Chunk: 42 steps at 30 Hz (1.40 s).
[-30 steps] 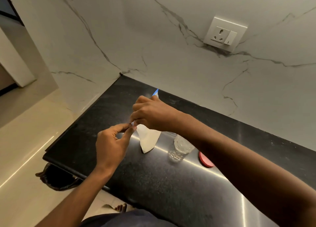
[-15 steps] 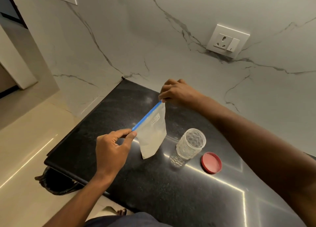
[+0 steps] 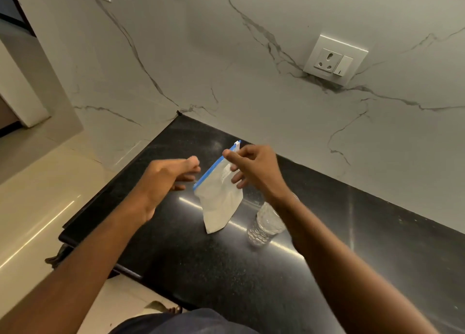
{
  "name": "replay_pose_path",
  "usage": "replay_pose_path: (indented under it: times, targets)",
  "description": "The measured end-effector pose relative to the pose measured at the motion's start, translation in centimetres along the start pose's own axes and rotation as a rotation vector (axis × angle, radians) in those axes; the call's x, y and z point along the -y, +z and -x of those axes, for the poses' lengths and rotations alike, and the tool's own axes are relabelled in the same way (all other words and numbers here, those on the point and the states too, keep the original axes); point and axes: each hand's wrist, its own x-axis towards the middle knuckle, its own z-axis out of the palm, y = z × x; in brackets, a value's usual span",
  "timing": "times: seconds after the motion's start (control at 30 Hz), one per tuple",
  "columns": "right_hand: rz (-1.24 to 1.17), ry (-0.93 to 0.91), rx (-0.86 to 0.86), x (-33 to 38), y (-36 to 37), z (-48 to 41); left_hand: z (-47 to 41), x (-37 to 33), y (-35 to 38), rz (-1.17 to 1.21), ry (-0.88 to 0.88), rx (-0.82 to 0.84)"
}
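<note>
A small white zip bag (image 3: 221, 202) with a blue closure strip hangs above the black countertop (image 3: 191, 253), tilted with its far end higher. My right hand (image 3: 254, 170) pinches the bag at the upper end of the blue strip, other fingers curled behind it. My left hand (image 3: 168, 180) hovers just left of the bag's lower corner, blurred, fingers loosely curled, holding nothing. A clear textured glass (image 3: 264, 228) stands on the counter right of the bag, partly hidden by my right forearm.
A white marble-patterned wall (image 3: 251, 94) backs the counter, with a socket and switch plate (image 3: 334, 60) on it. The counter's left edge drops to a pale glossy floor (image 3: 37, 208). A dark object (image 3: 56, 257) lies on the floor under the counter's corner.
My left hand has let go of the bag's near corner. The bag now hangs from my right hand alone, which came nearer. My right forearm now hides the red lid.
</note>
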Motion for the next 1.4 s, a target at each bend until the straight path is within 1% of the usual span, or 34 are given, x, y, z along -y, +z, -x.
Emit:
replay_pose_path:
  times: [0.1, 0.2, 0.27, 0.4, 0.57, 0.67, 0.77, 0.87, 0.93, 0.97, 1.07, 1.13, 1.17, 1.23, 1.3, 1.4]
  targets:
    - [-0.303, 0.201, -0.003, -0.8, 2.2, 1.3, -2.4, -1.6, 0.6, -0.037, -0.047, 0.090]
    - [-0.422, 0.326, -0.013, -1.2, 3.8, 1.5, -3.3, -2.3, 1.4, -0.052, -0.090, 0.147]
    - [-0.446, 0.350, -0.022, -1.2, 4.1, 1.4, -3.5, -2.5, 1.7, -0.056, -0.106, 0.142]
    - [-0.444, 0.345, -0.010, -1.3, 4.1, 1.4, -3.0, -2.5, 2.1, -0.051, -0.075, 0.131]
    - [-0.404, 0.370, -0.019, -1.4, 4.1, 1.3, -2.5, -2.2, 2.3, -0.031, -0.059, 0.156]
    - [-0.338, 0.345, -0.022, -1.3, 4.2, 1.4, -2.4, -2.0, 2.3, -0.086, -0.029, 0.154]
    - [-0.306, 0.302, -0.047, -1.1, 4.1, 1.9, -2.4, -1.6, 2.3, -0.245, 0.104, 0.090]
    - [-0.303, 0.264, -0.109, -1.2, 3.2, 2.9, -3.1, -1.8, 1.5, -0.518, 0.263, -0.076]
    - [-0.284, 0.263, -0.148, -1.5, 2.3, 3.8, -3.7, -2.2, 0.5, -0.615, 0.314, -0.153]
    - [-0.270, 0.265, -0.161, -1.7, 1.9, 4.2, -4.0, -2.4, 0.2, -0.662, 0.322, -0.152]
    - [-0.235, 0.246, -0.161, -2.0, 1.4, 5.3, -4.2, -3.5, 0.4, -0.852, 0.310, -0.102]
    - [-0.219, 0.206, -0.163, -1.8, 1.6, 5.7, -3.9, -5.1, 1.5, -0.960, 0.332, -0.101]
    - [-0.210, 0.187, -0.165, -1.7, 1.7, 5.8, -3.8, -6.0, 2.1, -0.968, 0.349, -0.080]
    - [-0.189, 0.157, -0.165, -1.5, 1.8, 5.9, -3.4, -7.8, 3.5, -0.928, 0.348, 0.027]
    - [-0.169, 0.138, -0.162, -1.3, 1.9, 5.9, -3.1, -9.2, 4.9, -0.887, 0.302, 0.151]
    - [-0.151, 0.121, -0.161, -1.2, 2.2, 6.0, -3.3, -10.2, 7.2, -0.899, 0.190, 0.251]
